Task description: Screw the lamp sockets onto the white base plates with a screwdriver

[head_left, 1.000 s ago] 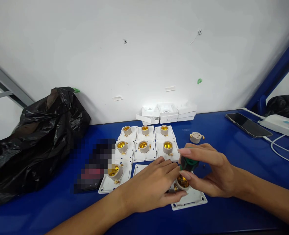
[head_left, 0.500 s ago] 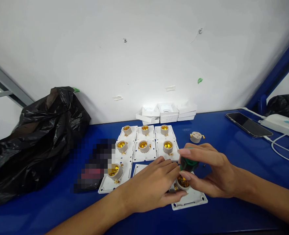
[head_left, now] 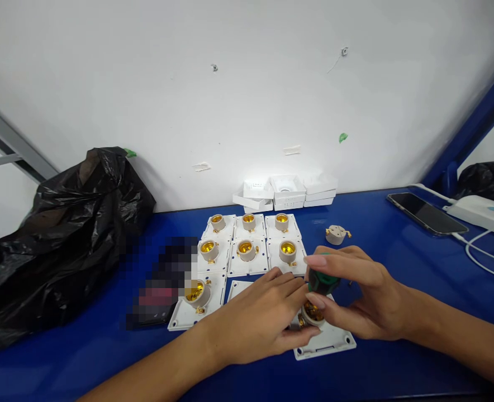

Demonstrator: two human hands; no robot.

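My right hand (head_left: 356,293) is closed round the green and black handle of a screwdriver (head_left: 323,281), which points down into a lamp socket (head_left: 313,314) with a brassy inside. The screwdriver's tip is hidden in the socket. My left hand (head_left: 267,312) grips that socket from the left, its thumb at the near side and its fingers behind. Beneath the socket lies a white square plate (head_left: 328,341), partly covered by both hands. Another white plate (head_left: 237,287) shows behind my left hand, mostly hidden by it.
Several white plates with sockets (head_left: 247,251) stand in rows ahead. A loose socket (head_left: 336,234) lies behind my right hand. White covers (head_left: 288,192) are stacked by the wall. A black bag (head_left: 71,240) fills the left; a phone (head_left: 425,212) and power strip (head_left: 481,212) sit right.
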